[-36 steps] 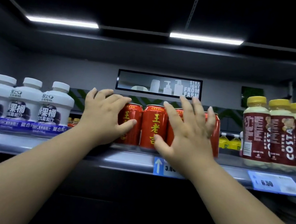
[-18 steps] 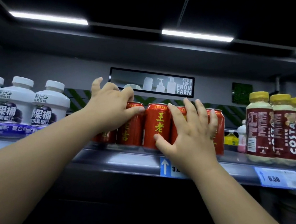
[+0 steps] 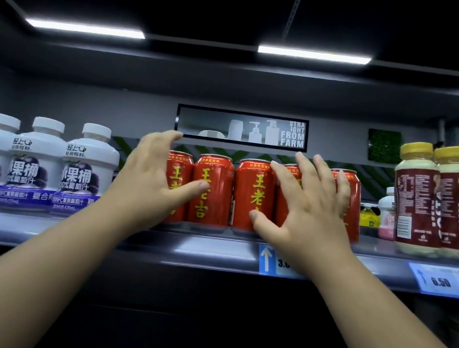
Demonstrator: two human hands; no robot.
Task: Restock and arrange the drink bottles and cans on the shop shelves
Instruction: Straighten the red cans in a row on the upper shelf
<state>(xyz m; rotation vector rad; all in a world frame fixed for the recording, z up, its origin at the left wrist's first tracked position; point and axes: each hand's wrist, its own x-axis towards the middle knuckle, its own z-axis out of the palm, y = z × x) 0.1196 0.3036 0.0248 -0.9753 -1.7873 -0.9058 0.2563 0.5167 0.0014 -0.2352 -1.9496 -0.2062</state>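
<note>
A row of glossy red metal cans (image 3: 211, 190) with yellow characters stood upright, side by side on the smooth dark shelf (image 3: 206, 254), between and partly behind both hands. The left hand (image 3: 150, 179) cupped the leftmost can, fingers curled over its top and thumb stretched across to the second can's face. The right hand (image 3: 306, 210) lay spread over the cans at the right end, fingers apart, gripping nothing. Left of the left hand stood squat white plastic bottles (image 3: 89, 167); right of the right hand, yellow-capped Costa bottles (image 3: 414, 198).
</note>
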